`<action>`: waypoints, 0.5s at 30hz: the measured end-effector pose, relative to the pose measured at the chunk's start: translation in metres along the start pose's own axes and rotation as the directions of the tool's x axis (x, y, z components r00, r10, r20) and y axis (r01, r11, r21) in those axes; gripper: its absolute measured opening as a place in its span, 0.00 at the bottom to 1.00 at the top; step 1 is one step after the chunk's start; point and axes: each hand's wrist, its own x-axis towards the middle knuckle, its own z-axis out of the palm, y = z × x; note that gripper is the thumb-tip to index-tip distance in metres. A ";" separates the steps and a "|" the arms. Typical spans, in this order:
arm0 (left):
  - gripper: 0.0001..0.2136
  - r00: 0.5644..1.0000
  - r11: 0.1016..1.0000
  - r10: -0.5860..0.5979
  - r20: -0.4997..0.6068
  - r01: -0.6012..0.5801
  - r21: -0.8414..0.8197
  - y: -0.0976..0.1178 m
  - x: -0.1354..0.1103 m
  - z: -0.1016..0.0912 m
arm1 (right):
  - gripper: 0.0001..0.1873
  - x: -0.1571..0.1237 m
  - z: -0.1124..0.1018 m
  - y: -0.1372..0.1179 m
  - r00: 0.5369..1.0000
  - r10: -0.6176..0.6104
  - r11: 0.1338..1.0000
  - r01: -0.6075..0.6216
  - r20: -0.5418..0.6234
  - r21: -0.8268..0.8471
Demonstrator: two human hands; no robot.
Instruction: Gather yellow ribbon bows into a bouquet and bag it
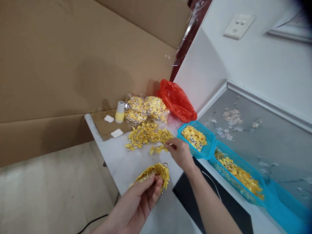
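My left hand [137, 203] is closed around a ring strung with small yellow bow pieces [156, 174], held just above the white table [122, 162]. My right hand [179, 152] reaches to the loose yellow bows [159, 149] on the table, its fingertips pinched on one of them. A bigger heap of yellow bows [146, 134] lies just beyond.
A clear bag of yellow bows [146, 109], a small white-and-yellow spool [119, 112] and a red plastic bag [177, 100] sit at the table's far end. Two blue baskets [209, 148] [246, 191] with yellow pieces stand at the right. Cardboard sheets [73, 65] lean behind.
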 end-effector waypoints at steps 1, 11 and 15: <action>0.08 1.000 1.000 -0.003 0.005 0.003 0.008 -0.002 0.000 0.001 | 0.06 -0.004 -0.005 0.000 1.000 0.009 1.000 -0.009 -0.006 0.017; 0.07 0.999 0.994 0.050 -0.013 -0.049 0.093 -0.014 -0.001 0.011 | 0.07 -0.042 -0.034 0.007 0.986 0.167 0.936 -0.168 0.028 0.310; 0.06 0.998 0.993 0.058 -0.012 -0.056 0.099 -0.016 0.001 0.011 | 0.08 -0.047 -0.050 0.007 0.976 0.215 0.903 -0.215 0.044 0.372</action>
